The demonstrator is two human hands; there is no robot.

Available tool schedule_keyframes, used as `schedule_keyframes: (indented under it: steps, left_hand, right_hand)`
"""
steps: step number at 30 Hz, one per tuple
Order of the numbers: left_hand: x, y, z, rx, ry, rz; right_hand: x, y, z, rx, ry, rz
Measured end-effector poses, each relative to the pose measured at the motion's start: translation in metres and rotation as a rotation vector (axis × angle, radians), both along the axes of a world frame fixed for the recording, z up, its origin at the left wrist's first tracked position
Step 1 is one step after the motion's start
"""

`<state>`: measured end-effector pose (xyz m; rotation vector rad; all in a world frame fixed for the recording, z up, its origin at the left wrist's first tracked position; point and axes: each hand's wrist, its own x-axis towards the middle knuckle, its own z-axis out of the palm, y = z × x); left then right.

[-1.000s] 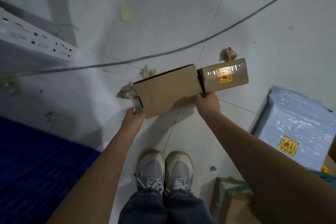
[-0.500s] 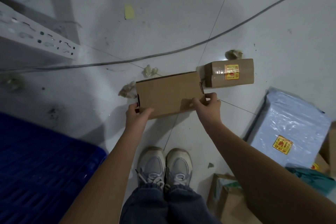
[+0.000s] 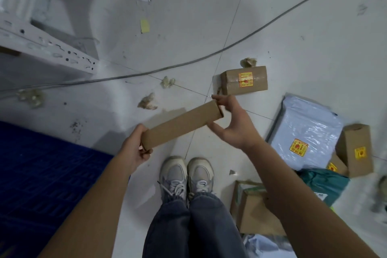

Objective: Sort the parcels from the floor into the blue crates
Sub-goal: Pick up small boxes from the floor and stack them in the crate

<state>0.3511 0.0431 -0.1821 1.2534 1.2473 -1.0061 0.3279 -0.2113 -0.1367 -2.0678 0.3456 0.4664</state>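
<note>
- The blue crate (image 3: 41,184) is sitting at the left edge of the floor, its ribbed surface now taking up more of the lower left than a second ago.
- The white perforated rack beam (image 3: 48,46) is lying across the upper left corner, with a grey cable (image 3: 188,63) curving from beneath it up toward the upper right corner.
- The left hand (image 3: 134,151) is curling its fingers round the lower left end of the long cardboard box (image 3: 182,125), gripping it.
- That box is being held in the air above the floor, between the two hands and above the person's shoes (image 3: 186,176); earlier it was showing its broad flat face, and now it is tilting up to the right and showing a narrow side.
- The right hand (image 3: 232,121) is pinching the upper right end of the box between thumb and fingers, with the palm turned more toward the camera than half a second ago.
- The small taped box (image 3: 245,80) with a yellow and red sticker is lying on the floor just beyond the right hand, apart from the held box, whereas a second ago the two looked as if they were touching.
- Crumpled scraps of tape (image 3: 147,101) are lying scattered about the pale tiled floor (image 3: 293,27).
- A pale blue mailer bag (image 3: 303,132), another stickered box (image 3: 355,148), a teal bag (image 3: 322,184) and an opened carton (image 3: 255,211) are crowding the right edge of the floor.
</note>
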Motion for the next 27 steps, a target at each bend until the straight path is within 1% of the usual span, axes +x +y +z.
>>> schedule_keyframes:
  steps: [3, 5, 6, 8, 10, 12, 15, 17, 19, 21, 24, 27]
  left_hand:
    - [0.003, -0.004, 0.026, -0.122, -0.004, -0.094]
    - [0.006, -0.012, 0.04, -0.158, -0.014, -0.101]
    - [0.008, -0.018, 0.047, -0.166, -0.037, -0.088]
    - [0.013, -0.033, 0.062, -0.172, -0.113, -0.082]
    - [0.016, -0.053, 0.08, -0.173, -0.225, -0.129]
    - [0.018, -0.071, 0.102, -0.208, -0.317, -0.106]
    - [0.032, -0.086, 0.144, -0.269, -0.38, 0.065]
    - [0.04, -0.087, 0.178, -0.252, -0.466, 0.078]
    - [0.042, -0.084, 0.216, -0.213, -0.572, 0.05]
    - [0.038, -0.077, 0.255, -0.181, -0.641, 0.056]
    - [0.027, -0.062, 0.31, -0.11, -0.69, 0.076]
    - [0.016, -0.042, 0.362, 0.002, -0.789, 0.031]
  right_hand:
    - [0.013, -0.02, 0.024, 0.033, 0.059, -0.013]
    - [0.022, -0.027, 0.038, 0.01, 0.077, -0.014]
    - [0.026, -0.03, 0.046, -0.016, 0.062, -0.051]
    - [0.034, -0.036, 0.063, -0.077, 0.022, -0.207]
    - [0.04, -0.044, 0.081, -0.115, 0.0, -0.396]
    - [0.045, -0.053, 0.099, -0.108, 0.026, -0.553]
    - [0.043, -0.064, 0.125, 0.047, 0.098, -0.705]
    - [0.039, -0.064, 0.148, 0.22, 0.105, -0.774]
    - [0.033, -0.061, 0.175, 0.368, 0.069, -0.784]
    - [0.028, -0.052, 0.205, 0.451, 0.028, -0.75]
    - [0.022, -0.031, 0.25, 0.458, -0.009, -0.688]
    - [0.028, -0.007, 0.296, 0.438, -0.024, -0.633]
